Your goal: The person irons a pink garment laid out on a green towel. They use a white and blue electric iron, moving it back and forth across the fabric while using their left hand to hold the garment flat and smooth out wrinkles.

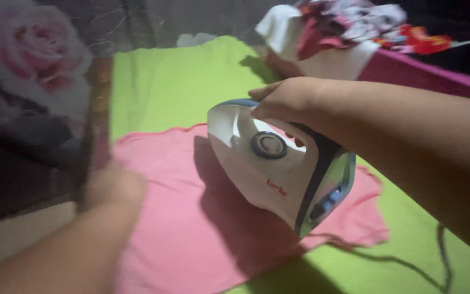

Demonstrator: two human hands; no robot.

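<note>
**Hot iron on thin pink cloth, with a hand close by**

The lime-green sheet [180, 81] covers the work surface, and a pink garment [191, 218] lies spread flat on it. A white and blue electric iron [270, 166] sits soleplate-down on the middle of the garment. The right hand [286, 100] is wrapped around the iron's handle from above. The left hand [112, 188] rests on the garment's left edge, blurred, so I cannot tell whether its fingers pinch the cloth or only press it flat.

The main risk, as I judge it, is scorching: an iron left resting in one place on thin fabric could mark it. Next is the left hand, which lies near the iron; a sweep toward that edge could reach the fingers. The dark cord [409, 267] trails across the sheet at lower right and could snag or drag. A heap of clothes [349, 32] lies well apart at the far right.
</note>
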